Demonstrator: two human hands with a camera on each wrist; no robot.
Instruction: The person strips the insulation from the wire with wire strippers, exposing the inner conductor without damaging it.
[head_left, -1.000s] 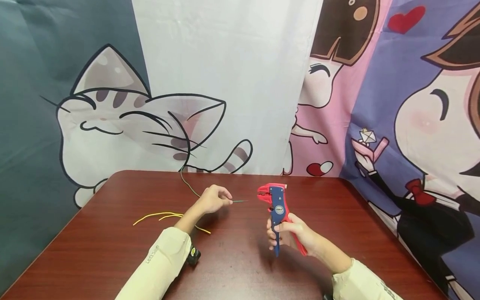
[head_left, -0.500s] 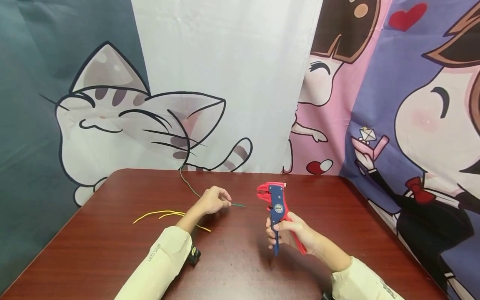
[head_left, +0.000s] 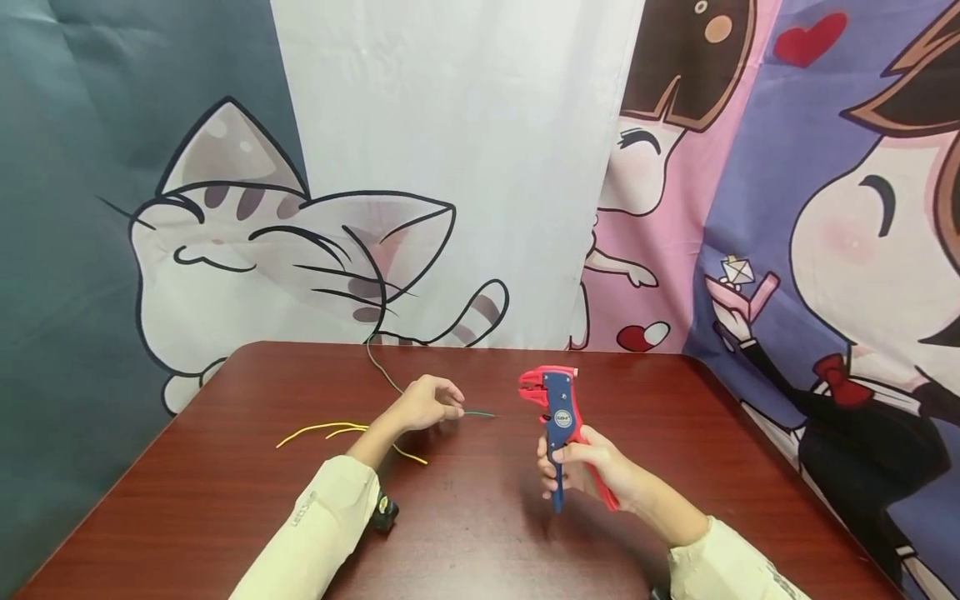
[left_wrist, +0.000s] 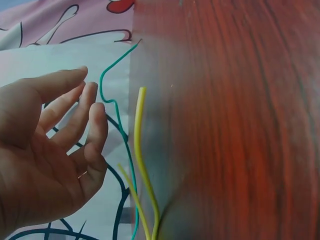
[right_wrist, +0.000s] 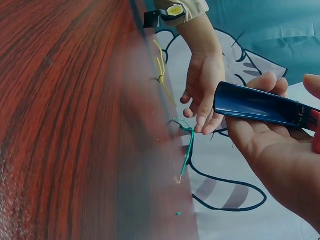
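Note:
In my right hand [head_left: 600, 468] I grip a red and blue wire stripper [head_left: 559, 404], its red head upright and its handles running down through my fingers. My left hand [head_left: 426, 402] hovers at the middle of the table with loosely bent fingers and nothing between them. Below it lies a long green wire [left_wrist: 102, 80], bent near its end and clear of the fingertips in the left wrist view. Its tip shows a short bare strand. Two yellow wires [left_wrist: 138, 135] lie beside it, partly hidden by my left forearm in the head view.
The dark red wooden table [head_left: 465, 542] ends at a printed cartoon backdrop [head_left: 465, 125]. A tiny green piece [right_wrist: 178, 213] lies beyond the green wire's tip. A black wrist camera [head_left: 385, 512] sits under my left sleeve.
My left fingers have let go of the green wire, whose end has dropped lower toward the table. The right hand and wire stripper have stayed nearly still.

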